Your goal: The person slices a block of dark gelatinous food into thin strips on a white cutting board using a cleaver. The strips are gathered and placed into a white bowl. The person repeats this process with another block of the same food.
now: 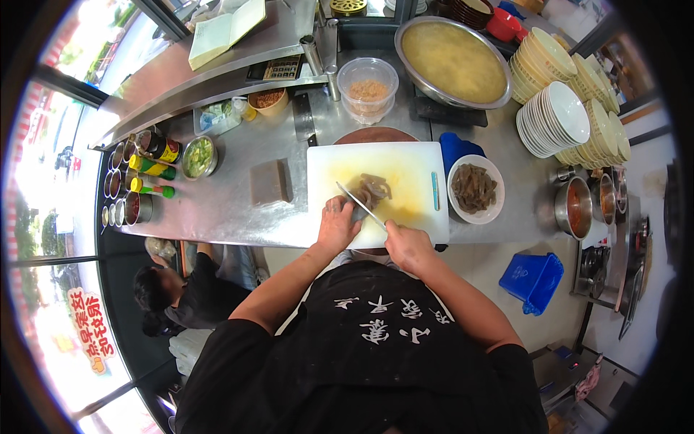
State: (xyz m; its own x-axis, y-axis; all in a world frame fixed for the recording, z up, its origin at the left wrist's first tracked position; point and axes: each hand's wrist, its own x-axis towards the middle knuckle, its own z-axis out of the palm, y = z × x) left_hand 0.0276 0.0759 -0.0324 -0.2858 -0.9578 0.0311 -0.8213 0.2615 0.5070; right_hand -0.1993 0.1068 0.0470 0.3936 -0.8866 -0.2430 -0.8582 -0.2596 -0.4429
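Note:
My right hand (409,247) is closed around the handle of a kitchen knife (360,204), whose blade slants up and left over a white cutting board (336,157). With bent fingers, my left hand (337,221) presses on a piece of grey-brown jelly-like food beside the blade. Cut strips of the same food (375,187) lie just beyond the knife. A blue peeler or small knife (435,191) rests near the board's right edge. To the right stands a white bowl (497,203) filled with dark brown strips (473,189). An uncut block (269,183) sits left of the board.
A cleaver (303,116) and clear plastic tubs (367,89) are behind the board, near a large steel basin of yellowish liquid (454,62). Stacked bowls (553,119) stand right, sauce bottles (152,168) left. A blue bin (531,282) is on the floor; another person (200,293) is low at left.

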